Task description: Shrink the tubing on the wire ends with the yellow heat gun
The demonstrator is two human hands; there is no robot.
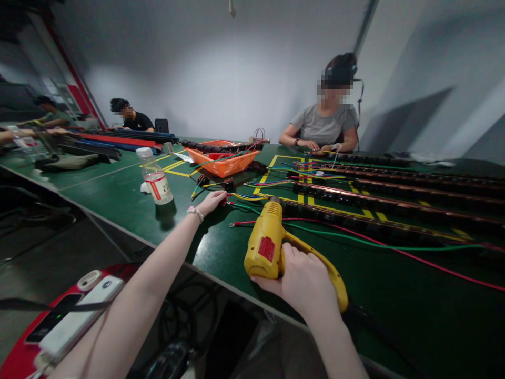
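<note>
My right hand [305, 281] is wrapped round the grip of a yellow electric screwdriver [268, 239], its nose pointing away at a long dark terminal rail [379, 208]. My left hand [212, 201] reaches out over the green table [118, 195], fingers together, touching the ends of coloured wires [244, 197] beside a small black connector [226, 184]. A bracelet sits on that wrist. Red and green wires [355, 237] trail across the table to the right.
A clear plastic bottle [155, 181] with a red label stands left of my left hand. An orange basket [223, 158] sits behind. Several more dark rails [394, 179] lie at the right. A person in grey [325, 126] works opposite; others sit far left. A phone [74, 321] rests at my lap.
</note>
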